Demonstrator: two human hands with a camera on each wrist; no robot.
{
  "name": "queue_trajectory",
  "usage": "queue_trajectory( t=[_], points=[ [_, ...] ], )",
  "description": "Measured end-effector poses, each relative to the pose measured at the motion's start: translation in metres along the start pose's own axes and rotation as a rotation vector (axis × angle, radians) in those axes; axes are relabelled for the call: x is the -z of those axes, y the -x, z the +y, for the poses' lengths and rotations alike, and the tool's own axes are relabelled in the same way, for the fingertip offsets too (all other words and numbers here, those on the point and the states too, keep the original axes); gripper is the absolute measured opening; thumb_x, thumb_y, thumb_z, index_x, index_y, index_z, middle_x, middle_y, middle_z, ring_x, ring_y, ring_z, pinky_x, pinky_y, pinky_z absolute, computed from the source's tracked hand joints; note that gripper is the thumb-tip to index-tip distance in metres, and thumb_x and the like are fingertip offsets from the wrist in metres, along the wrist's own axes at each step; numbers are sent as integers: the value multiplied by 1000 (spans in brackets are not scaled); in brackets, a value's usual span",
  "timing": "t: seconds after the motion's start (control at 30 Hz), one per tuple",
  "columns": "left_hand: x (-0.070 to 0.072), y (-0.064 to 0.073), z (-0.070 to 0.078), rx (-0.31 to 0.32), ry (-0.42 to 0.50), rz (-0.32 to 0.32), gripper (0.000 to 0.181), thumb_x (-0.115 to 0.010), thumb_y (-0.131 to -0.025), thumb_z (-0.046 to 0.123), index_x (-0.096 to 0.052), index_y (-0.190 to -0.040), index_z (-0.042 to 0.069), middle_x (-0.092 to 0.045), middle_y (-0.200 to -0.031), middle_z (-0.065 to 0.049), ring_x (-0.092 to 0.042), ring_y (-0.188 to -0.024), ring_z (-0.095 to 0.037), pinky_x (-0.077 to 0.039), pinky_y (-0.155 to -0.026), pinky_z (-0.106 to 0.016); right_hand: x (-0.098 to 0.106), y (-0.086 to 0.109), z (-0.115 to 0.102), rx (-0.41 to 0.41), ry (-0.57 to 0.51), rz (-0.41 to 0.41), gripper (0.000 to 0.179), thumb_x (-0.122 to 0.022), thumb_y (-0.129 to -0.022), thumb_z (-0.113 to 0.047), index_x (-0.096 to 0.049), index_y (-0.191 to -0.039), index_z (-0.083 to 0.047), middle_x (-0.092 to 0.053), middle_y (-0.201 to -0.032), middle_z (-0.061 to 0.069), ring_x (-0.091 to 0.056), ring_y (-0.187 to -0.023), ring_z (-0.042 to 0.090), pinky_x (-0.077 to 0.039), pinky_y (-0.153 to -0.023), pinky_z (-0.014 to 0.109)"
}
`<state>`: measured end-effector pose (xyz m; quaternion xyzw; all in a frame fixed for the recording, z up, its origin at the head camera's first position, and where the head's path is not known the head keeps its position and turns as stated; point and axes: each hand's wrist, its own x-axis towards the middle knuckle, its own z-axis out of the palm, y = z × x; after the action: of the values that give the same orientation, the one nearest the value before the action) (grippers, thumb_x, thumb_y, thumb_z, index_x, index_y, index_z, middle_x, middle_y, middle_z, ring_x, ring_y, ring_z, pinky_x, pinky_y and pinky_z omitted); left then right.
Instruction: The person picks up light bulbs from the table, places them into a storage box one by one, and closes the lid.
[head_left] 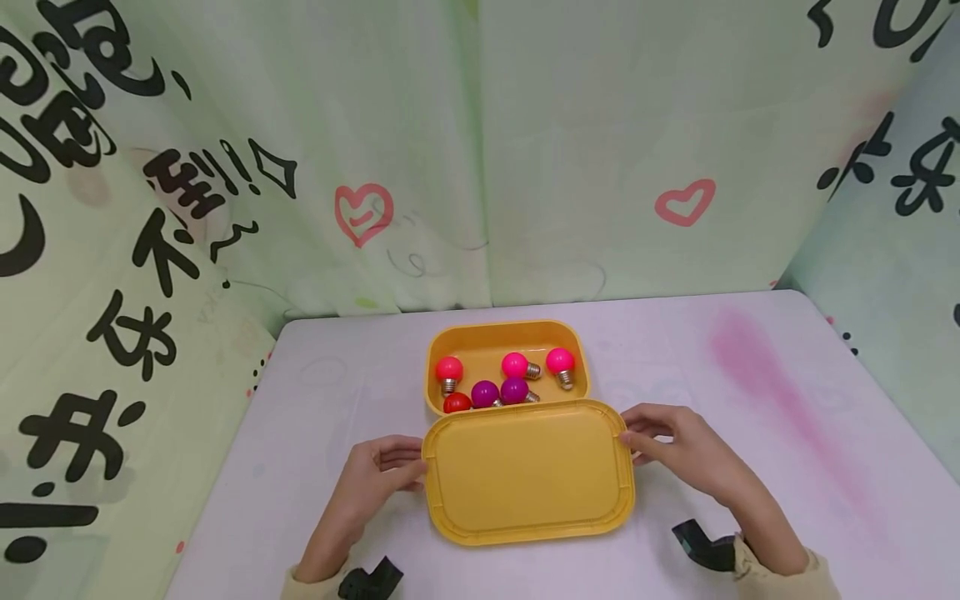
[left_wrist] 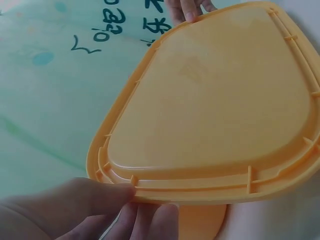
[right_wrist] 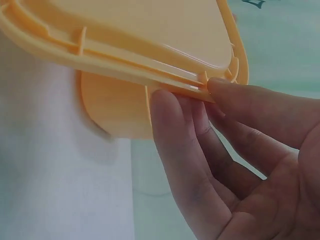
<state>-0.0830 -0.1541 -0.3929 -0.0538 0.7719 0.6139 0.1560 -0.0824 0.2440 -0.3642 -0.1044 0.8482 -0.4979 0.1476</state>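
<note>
A yellow rectangular lid (head_left: pixel 529 473) with rounded corners is held between both hands, in front of and partly over the near side of a yellow box (head_left: pixel 495 335). My left hand (head_left: pixel 381 477) pinches its left edge, thumb on the ribbed rim in the left wrist view. At the opposite edge, my right hand (head_left: pixel 684 446) pinches the rim between thumb and fingers. Inside the box lie several small bulbs with metal screw bases: pink bulbs (head_left: pixel 560 360), purple bulbs (head_left: pixel 485 393) and a red bulb (head_left: pixel 456 402). The lid's near edge hides the box's front wall.
The white table (head_left: pixel 750 400) carries a pink smear (head_left: pixel 780 408) on its right side. Pale green curtains (head_left: pixel 585 150) with black writing and red hearts surround it at the back and sides. Black wrist mounts (head_left: pixel 705 546) sit by the sleeves.
</note>
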Motion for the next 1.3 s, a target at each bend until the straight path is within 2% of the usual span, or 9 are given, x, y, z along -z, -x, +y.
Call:
queue_trajectory(
  t=[0.33,0.57,0.83,1.1,1.3],
  points=[
    [4,2,12,-46,65,-4,31,-74,-88,8,-67,-116,-4,-71,-104,-15,-69,-92,-23,-63,-71,-39,4,-2,-12,-23,-10,80,38,-66,-96,-24,-63,-121,4,-67,-114,18,-69,-97,25,-62,-72,31],
    [7,3,22,-112,89,-19,33,-74,-88,8,-67,-118,-3,-68,-112,-17,-67,-99,-25,-63,-72,-39,8,-1,-21,35,-41,134,33,-63,-98,-18,-63,-123,3,-64,-117,21,-71,-93,18,-62,-73,33],
    [9,3,30,-189,145,12,31,-73,-89,7,-67,-117,-2,-67,-115,-16,-66,-101,-23,-62,-73,-40,11,-1,-28,79,-48,165,32,-61,-99,-21,-63,-121,2,-64,-119,22,-74,-86,17,-62,-76,29],
    [11,5,37,-262,194,23,29,-72,-90,7,-67,-117,-1,-67,-116,-13,-69,-100,-22,-61,-78,-41,12,0,-37,98,-53,225,32,-58,-101,-28,-67,-117,-1,-67,-115,17,-73,-89,16,-61,-79,27],
    [12,8,41,-307,207,14,31,-71,-92,13,-65,-118,-2,-68,-114,-9,-69,-100,-22,-61,-81,-42,13,2,-43,113,-50,302,31,-59,-100,-28,-68,-116,-3,-71,-109,4,-73,-88,15,-60,-80,24]
  ],
)
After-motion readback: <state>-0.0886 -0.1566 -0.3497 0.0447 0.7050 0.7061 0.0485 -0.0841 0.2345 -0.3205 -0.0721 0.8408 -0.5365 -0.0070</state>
